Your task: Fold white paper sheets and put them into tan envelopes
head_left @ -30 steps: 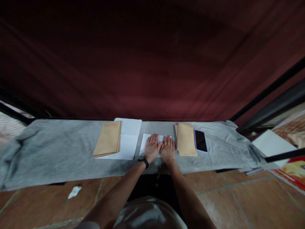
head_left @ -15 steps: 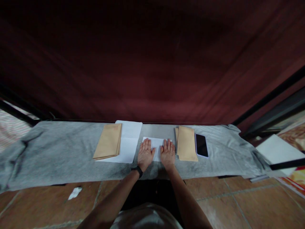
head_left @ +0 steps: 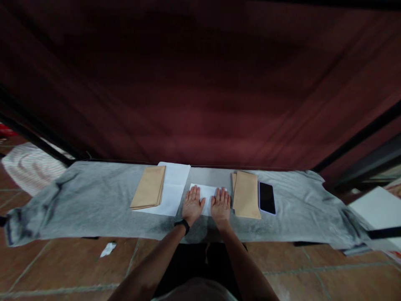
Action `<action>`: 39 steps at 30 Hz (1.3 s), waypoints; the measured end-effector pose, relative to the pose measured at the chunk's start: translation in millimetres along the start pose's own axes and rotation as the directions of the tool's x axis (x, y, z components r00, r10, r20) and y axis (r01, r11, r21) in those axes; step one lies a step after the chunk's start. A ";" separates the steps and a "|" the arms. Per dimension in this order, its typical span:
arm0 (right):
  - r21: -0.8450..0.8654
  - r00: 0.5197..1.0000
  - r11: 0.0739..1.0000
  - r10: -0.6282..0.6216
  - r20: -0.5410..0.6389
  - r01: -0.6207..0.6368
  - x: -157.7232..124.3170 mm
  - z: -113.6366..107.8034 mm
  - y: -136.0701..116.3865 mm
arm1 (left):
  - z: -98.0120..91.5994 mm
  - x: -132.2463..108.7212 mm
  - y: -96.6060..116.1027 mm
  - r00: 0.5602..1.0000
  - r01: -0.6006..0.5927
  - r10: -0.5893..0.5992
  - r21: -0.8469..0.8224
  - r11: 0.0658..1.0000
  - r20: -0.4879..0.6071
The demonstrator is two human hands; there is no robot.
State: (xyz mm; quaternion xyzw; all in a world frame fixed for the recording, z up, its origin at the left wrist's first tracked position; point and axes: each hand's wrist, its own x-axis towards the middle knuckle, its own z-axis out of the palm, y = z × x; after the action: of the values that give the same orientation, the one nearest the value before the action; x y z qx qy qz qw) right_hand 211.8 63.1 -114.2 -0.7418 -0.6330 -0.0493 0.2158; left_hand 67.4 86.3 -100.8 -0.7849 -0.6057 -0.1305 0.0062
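White paper [head_left: 206, 200] lies flat on the grey-cloth-covered worktop [head_left: 106, 205], left hand [head_left: 191, 205] and right hand [head_left: 221, 206] palm-down on its two sides, apart, fingers extended; to the left, brown envelopes [head_left: 148, 187] overlap white sheets [head_left: 174, 186]; to the right, a second envelope stack [head_left: 247, 194], then a smartphone [head_left: 267, 198].

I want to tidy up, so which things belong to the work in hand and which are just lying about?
In the work, apparently:
White rectangular paper under the flat left hand and right hand
Left stack of tan paper envelopes; similar right stack
Larger white paper partly under left stack

Probably just lying about:
Black-screened, lilac-edged phone
Small white scrap on floor
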 end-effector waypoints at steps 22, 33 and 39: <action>-0.032 0.996 0.995 -0.092 -0.005 0.091 -9.6 -2.3 -1.0 | -2.7 -3.1 -1.5 1.000 0.013 -0.013 -0.062 0.998 0.001; -0.016 0.974 0.977 -0.213 0.074 0.215 -16.7 -2.4 -7.3 | 0.9 -3.1 -1.9 1.000 0.019 -0.021 -0.117 0.993 -0.012; -0.087 0.981 0.979 -0.175 0.079 0.182 -18.5 -6.1 11.0 | -4.6 -4.5 -2.8 1.000 0.008 -0.008 -0.144 0.990 0.000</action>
State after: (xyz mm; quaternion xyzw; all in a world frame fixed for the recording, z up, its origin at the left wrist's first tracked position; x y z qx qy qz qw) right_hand 220.0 42.6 -117.9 -0.6926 -0.7013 -0.0718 0.1529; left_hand 62.7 82.0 -97.7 -0.7808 -0.5978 -0.1743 -0.0508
